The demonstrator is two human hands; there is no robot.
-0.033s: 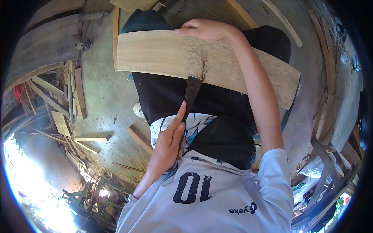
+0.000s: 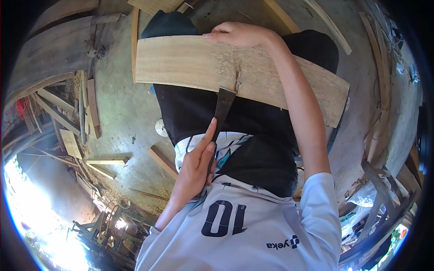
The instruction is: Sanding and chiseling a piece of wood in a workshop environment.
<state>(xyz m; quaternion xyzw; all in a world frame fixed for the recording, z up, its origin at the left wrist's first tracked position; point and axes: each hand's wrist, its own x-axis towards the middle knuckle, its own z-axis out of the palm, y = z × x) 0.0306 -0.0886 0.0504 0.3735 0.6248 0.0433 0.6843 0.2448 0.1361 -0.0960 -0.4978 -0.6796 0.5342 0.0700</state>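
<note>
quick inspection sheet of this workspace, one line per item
surface: rough concrete floor, dusty
job's things: pale curved wooden slab lying across the lap; dark flat blade set at its lower edge
clutter: wood offcuts and strips scattered on the floor
hands: left hand grips the blade; right hand holds the slab's top edge
cables: nothing seen
surroundings: stacked planks at right, bright daylight lower left

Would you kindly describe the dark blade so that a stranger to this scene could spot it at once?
Find the wide pale board lying across the person's lap. At its near edge, by a dark split, stands the flat dark blade, gripped by the left hand. It alone is dark metal among pale wood scraps.
</note>
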